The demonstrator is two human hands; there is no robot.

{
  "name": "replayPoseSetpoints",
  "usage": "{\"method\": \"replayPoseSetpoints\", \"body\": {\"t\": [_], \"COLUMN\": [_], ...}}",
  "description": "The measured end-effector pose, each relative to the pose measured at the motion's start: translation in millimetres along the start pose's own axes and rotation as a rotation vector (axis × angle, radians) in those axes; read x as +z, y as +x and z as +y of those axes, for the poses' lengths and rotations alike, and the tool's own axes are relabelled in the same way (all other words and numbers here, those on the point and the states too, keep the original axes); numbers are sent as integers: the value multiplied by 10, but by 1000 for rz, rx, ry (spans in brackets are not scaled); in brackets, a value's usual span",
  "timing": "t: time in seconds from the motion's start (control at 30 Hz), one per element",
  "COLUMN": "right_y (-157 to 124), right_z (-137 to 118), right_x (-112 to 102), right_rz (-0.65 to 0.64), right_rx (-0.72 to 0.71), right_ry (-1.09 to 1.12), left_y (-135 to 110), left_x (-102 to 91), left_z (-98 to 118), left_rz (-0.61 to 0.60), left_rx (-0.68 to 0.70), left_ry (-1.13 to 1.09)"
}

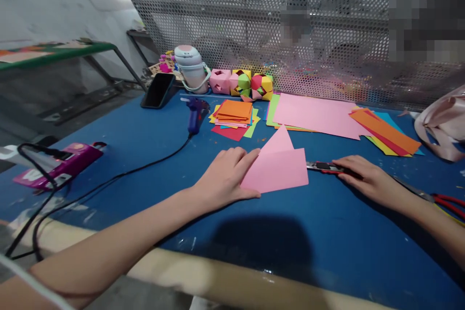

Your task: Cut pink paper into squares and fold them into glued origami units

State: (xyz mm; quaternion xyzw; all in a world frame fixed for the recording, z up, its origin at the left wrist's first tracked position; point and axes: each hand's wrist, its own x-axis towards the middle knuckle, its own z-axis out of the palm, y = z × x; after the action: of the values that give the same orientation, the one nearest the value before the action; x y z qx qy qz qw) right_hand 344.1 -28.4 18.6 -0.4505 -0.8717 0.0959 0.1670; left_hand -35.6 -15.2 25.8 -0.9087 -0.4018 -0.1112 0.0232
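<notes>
My left hand (232,174) grips the left end of a folded sheet of pink paper (278,169) on the blue table. Its thumb stretches along the lower edge, and the index finger rests over the top. A pointed corner of the paper sticks up behind the front layer. In my right hand (363,177) lies a red and black utility knife (323,167). The knife's metal tip points left, close to the paper's right edge. My palm covers the rear of the knife's handle.
Behind the paper are stacked coloured paper squares (234,111), large pink sheets (316,114) and orange strips (387,131). A blue glue gun (195,114) trails its cord to a purple power strip (72,162). Red-handled pliers (446,201) lie right. Phone (158,90) and folded paper cubes (241,83) stand at back.
</notes>
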Motion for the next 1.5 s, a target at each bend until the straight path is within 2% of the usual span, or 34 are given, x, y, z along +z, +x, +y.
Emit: {"method": "replayPoseSetpoints", "body": {"t": [0.27,0.33,0.4,0.5,0.6,0.73,0.87,1.5], "right_y": [-199,-209,-209,-209,-218,-229,-232,-277], "right_z": [-106,-122,-131,-143,-157,-164,-158,-199], "right_x": [-122,-123,-121,-121,-124,-127,-131,-114], "right_rz": [-63,-70,-77,-101,-123,-124,-158,-184], "right_rx": [36,32,32,41,65,81,96,178], "right_ry": [25,34,47,78,116,155,171,249], "left_y": [7,41,78,113,108,80,73,66], "left_x": [-116,-155,-160,-83,52,161,159,242], "left_z": [26,31,37,49,54,46,44,6], "left_rz": [-28,-4,1,-46,-112,-195,-223,-180], "left_rx": [-85,-53,34,193,272,273,266,290], "left_ry": [93,97,61,-28,-95,-146,-159,-138]}}
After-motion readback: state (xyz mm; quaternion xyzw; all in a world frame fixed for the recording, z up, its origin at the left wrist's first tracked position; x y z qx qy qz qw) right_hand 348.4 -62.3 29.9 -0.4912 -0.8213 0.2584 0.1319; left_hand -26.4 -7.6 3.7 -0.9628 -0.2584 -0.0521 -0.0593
